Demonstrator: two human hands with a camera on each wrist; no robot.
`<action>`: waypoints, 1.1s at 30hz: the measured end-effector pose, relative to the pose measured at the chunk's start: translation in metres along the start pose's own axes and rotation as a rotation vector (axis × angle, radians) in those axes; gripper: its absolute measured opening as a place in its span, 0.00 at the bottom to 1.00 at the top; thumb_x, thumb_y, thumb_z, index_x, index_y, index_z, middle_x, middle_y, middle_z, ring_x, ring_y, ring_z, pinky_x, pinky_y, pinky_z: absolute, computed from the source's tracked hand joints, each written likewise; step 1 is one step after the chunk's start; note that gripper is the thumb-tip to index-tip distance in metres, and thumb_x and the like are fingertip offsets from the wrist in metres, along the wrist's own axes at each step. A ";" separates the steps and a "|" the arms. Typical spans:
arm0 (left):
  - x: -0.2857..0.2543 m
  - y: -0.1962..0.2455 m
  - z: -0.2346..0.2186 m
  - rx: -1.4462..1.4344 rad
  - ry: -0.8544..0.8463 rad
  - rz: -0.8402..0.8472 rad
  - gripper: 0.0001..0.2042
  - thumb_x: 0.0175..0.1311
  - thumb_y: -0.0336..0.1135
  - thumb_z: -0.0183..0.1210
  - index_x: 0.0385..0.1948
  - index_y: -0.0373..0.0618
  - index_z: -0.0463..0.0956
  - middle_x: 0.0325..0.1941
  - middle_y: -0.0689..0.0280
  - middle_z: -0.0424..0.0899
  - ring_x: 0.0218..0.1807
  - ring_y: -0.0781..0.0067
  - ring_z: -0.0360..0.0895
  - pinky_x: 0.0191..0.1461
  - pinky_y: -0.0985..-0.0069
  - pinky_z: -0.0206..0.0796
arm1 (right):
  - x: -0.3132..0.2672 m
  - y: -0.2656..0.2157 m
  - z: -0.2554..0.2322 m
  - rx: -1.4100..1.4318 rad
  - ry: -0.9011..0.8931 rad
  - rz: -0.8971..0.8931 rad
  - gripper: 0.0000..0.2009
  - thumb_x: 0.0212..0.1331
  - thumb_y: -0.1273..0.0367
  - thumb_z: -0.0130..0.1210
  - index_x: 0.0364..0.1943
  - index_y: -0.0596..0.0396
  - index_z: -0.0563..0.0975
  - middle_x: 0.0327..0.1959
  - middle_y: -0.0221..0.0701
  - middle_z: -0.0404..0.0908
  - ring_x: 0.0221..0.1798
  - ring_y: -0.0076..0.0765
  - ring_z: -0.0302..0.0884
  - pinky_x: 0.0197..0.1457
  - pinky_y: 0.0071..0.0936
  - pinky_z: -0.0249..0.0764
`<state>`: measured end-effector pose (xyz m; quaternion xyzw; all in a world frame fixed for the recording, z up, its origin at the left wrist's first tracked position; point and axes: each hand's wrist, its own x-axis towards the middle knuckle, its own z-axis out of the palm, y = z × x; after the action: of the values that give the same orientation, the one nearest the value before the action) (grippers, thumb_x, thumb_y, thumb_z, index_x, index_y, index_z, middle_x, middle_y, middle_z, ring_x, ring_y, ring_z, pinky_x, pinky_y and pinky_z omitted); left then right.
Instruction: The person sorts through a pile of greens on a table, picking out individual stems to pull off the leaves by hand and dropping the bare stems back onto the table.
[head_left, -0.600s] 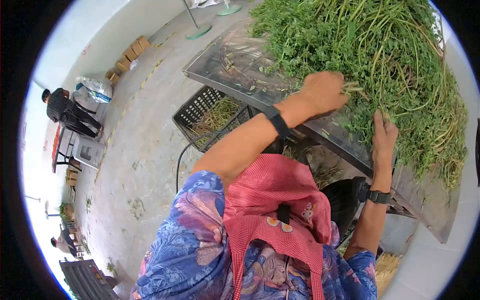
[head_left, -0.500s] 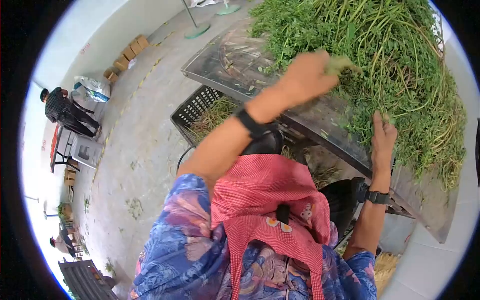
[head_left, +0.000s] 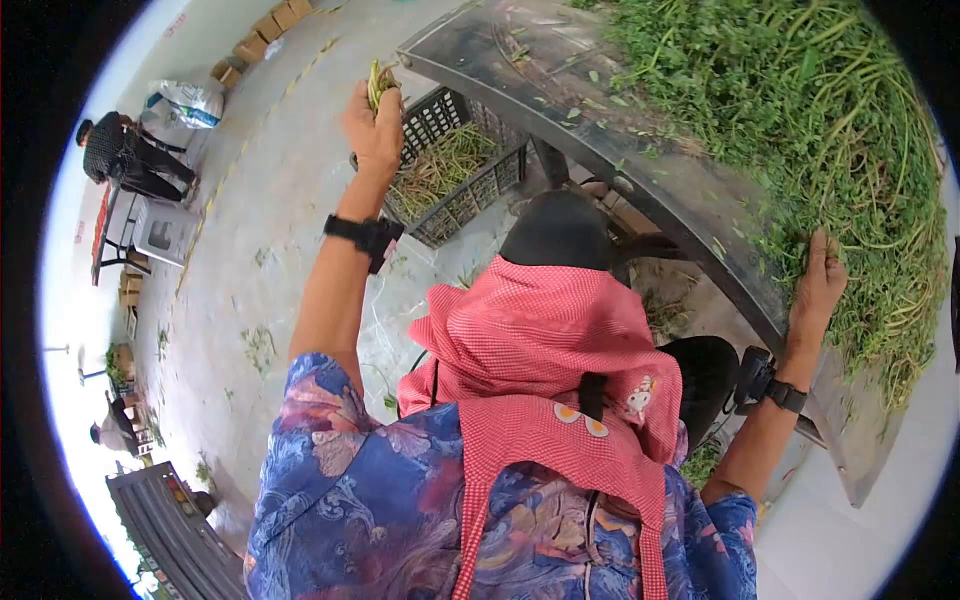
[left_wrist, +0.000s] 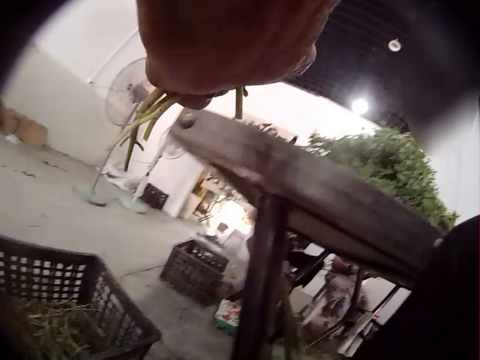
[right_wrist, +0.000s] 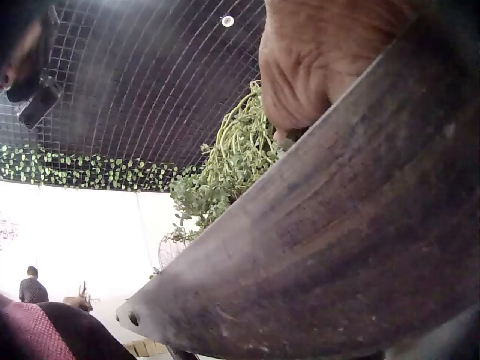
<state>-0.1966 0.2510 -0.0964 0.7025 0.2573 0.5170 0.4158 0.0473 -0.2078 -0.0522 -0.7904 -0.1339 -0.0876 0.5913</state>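
Observation:
The left hand (head_left: 374, 128) is raised beside the table corner, its fingers curled round a small bunch of cut stems (head_left: 380, 84). Seen from the left wrist, the stems (left_wrist: 147, 118) poke out below the hand (left_wrist: 232, 45). At the table's near edge, the right hand (head_left: 820, 285) touches the border of a large heap of leafy green plants (head_left: 780, 110); whether its fingertips hold any stems is unclear. The right wrist view has that hand (right_wrist: 322, 67) above the table edge, fingertips largely hidden, with plants (right_wrist: 225, 165) beyond.
A black crate (head_left: 440, 215) with stems inside stands on the floor left of the metal table (head_left: 560, 110). A grey stool (head_left: 165, 232), a person in dark clothes (head_left: 125, 155) and a white sack (head_left: 185, 104) are at the far left. Loose leaves lie on the floor.
The left hand has moved left from the heap, carrying the stems off the table to near the crate. The right hand remains at the heap's edge. The head view has shifted.

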 end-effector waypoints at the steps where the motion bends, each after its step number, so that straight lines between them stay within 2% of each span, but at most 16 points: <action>1: 0.003 -0.016 -0.001 0.130 0.029 0.002 0.09 0.53 0.35 0.54 0.29 0.40 0.72 0.19 0.70 0.71 0.24 0.76 0.67 0.29 0.77 0.60 | -0.002 -0.007 0.004 0.032 0.015 0.059 0.23 0.59 0.60 0.55 0.11 0.46 0.59 0.11 0.15 0.50 0.18 0.15 0.40 0.25 0.17 0.55; 2: 0.008 -0.031 -0.004 0.129 0.033 -0.006 0.09 0.53 0.35 0.54 0.29 0.40 0.72 0.19 0.70 0.71 0.24 0.76 0.67 0.29 0.77 0.60 | -0.003 -0.010 0.011 0.077 0.071 -0.014 0.21 0.58 0.60 0.57 0.12 0.46 0.61 0.12 0.14 0.51 0.18 0.15 0.41 0.21 0.20 0.39; 5: 0.015 -0.077 -0.006 0.450 -0.137 -0.298 0.20 0.51 0.43 0.58 0.43 0.41 0.69 0.32 0.61 0.78 0.36 0.62 0.74 0.42 0.68 0.64 | -0.002 -0.005 0.006 0.060 0.066 -0.026 0.21 0.57 0.61 0.58 0.13 0.45 0.61 0.13 0.14 0.51 0.17 0.15 0.40 0.21 0.20 0.41; 7: 0.009 -0.115 -0.004 0.948 -0.168 -0.363 0.36 0.49 0.50 0.62 0.59 0.44 0.57 0.53 0.54 0.72 0.56 0.52 0.68 0.57 0.52 0.54 | 0.003 0.003 0.005 0.039 0.099 -0.008 0.22 0.56 0.61 0.59 0.12 0.45 0.59 0.12 0.15 0.50 0.17 0.15 0.40 0.20 0.22 0.40; 8: 0.015 -0.132 -0.012 0.888 -0.269 -0.494 0.46 0.45 0.54 0.63 0.64 0.46 0.45 0.65 0.53 0.59 0.67 0.52 0.54 0.63 0.43 0.40 | 0.003 0.003 0.002 0.036 0.078 0.009 0.23 0.56 0.61 0.59 0.11 0.45 0.58 0.12 0.15 0.50 0.17 0.16 0.40 0.20 0.22 0.40; 13: 0.008 -0.140 -0.022 0.983 -0.132 -0.394 0.39 0.47 0.51 0.62 0.61 0.46 0.55 0.60 0.55 0.66 0.62 0.55 0.61 0.60 0.47 0.47 | 0.002 -0.001 0.004 0.048 0.072 -0.021 0.24 0.56 0.61 0.59 0.10 0.44 0.57 0.11 0.16 0.51 0.16 0.17 0.40 0.20 0.23 0.41; 15: 0.009 -0.135 -0.023 0.835 0.091 -0.249 0.31 0.48 0.48 0.62 0.55 0.46 0.66 0.54 0.58 0.71 0.56 0.58 0.68 0.58 0.54 0.52 | 0.007 0.008 -0.003 -0.038 0.044 0.005 0.25 0.57 0.61 0.58 0.09 0.46 0.55 0.11 0.16 0.51 0.17 0.17 0.41 0.21 0.21 0.46; 16: 0.008 -0.105 -0.016 0.822 0.187 -0.101 0.21 0.51 0.45 0.60 0.46 0.47 0.74 0.46 0.61 0.75 0.49 0.61 0.72 0.54 0.60 0.57 | 0.002 -0.006 0.004 -0.074 0.049 0.063 0.27 0.58 0.61 0.57 0.08 0.49 0.54 0.11 0.17 0.51 0.17 0.17 0.42 0.24 0.19 0.54; 17: 0.009 -0.078 -0.009 0.814 0.190 -0.090 0.21 0.51 0.45 0.60 0.46 0.47 0.74 0.46 0.61 0.75 0.49 0.61 0.72 0.54 0.60 0.57 | 0.007 0.003 0.001 -0.069 0.059 0.058 0.27 0.58 0.61 0.57 0.08 0.49 0.54 0.11 0.17 0.51 0.17 0.17 0.42 0.24 0.19 0.54; 19: 0.015 -0.025 0.007 0.601 0.176 0.280 0.16 0.53 0.44 0.59 0.41 0.47 0.76 0.40 0.61 0.76 0.44 0.64 0.74 0.48 0.66 0.62 | 0.017 0.028 -0.004 -0.080 0.042 -0.234 0.28 0.58 0.61 0.57 0.08 0.49 0.53 0.12 0.16 0.50 0.18 0.18 0.42 0.23 0.21 0.53; 20: 0.017 0.001 0.021 0.597 0.178 0.290 0.16 0.53 0.44 0.59 0.41 0.47 0.76 0.40 0.61 0.76 0.44 0.64 0.74 0.48 0.66 0.62 | 0.014 0.023 -0.003 -0.096 0.049 -0.178 0.27 0.58 0.61 0.57 0.09 0.48 0.52 0.12 0.17 0.49 0.18 0.18 0.43 0.25 0.23 0.55; 22: 0.018 0.041 0.048 0.281 -0.119 0.260 0.15 0.55 0.42 0.58 0.40 0.46 0.76 0.38 0.60 0.76 0.43 0.62 0.74 0.44 0.66 0.64 | 0.004 -0.001 0.002 -0.127 0.023 -0.114 0.27 0.58 0.61 0.56 0.09 0.48 0.53 0.13 0.17 0.49 0.19 0.18 0.44 0.25 0.24 0.55; 23: 0.019 0.046 0.056 0.276 -0.127 0.274 0.15 0.55 0.42 0.58 0.40 0.46 0.76 0.38 0.60 0.76 0.43 0.62 0.74 0.44 0.66 0.64 | -0.001 -0.008 0.001 -0.165 -0.007 -0.043 0.26 0.58 0.61 0.56 0.10 0.48 0.53 0.13 0.17 0.49 0.20 0.17 0.45 0.26 0.25 0.54; 26: 0.017 0.054 0.102 0.626 -0.291 0.390 0.16 0.54 0.43 0.58 0.40 0.44 0.75 0.39 0.58 0.75 0.43 0.54 0.72 0.45 0.65 0.65 | -0.005 -0.012 0.012 -0.141 0.080 -0.226 0.23 0.57 0.58 0.55 0.14 0.57 0.61 0.12 0.19 0.54 0.21 0.18 0.50 0.21 0.27 0.45; 30: 0.015 0.046 0.126 0.713 -0.453 0.431 0.12 0.57 0.41 0.55 0.34 0.42 0.77 0.35 0.54 0.76 0.39 0.51 0.74 0.42 0.65 0.65 | 0.010 0.016 -0.003 -0.183 -0.073 -0.009 0.20 0.57 0.57 0.54 0.34 0.66 0.76 0.13 0.27 0.63 0.23 0.24 0.67 0.27 0.28 0.62; 33: -0.019 0.081 0.140 0.492 -0.753 0.447 0.08 0.56 0.33 0.55 0.32 0.39 0.76 0.31 0.54 0.77 0.35 0.56 0.75 0.40 0.68 0.65 | 0.005 -0.007 0.008 -0.496 -0.042 -0.299 0.20 0.56 0.55 0.53 0.35 0.60 0.78 0.16 0.40 0.73 0.25 0.40 0.76 0.30 0.34 0.68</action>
<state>-0.0767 0.1495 -0.0538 0.9556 0.0467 0.2280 0.1810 0.0495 -0.1981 -0.0469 -0.8841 -0.2354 -0.1875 0.3574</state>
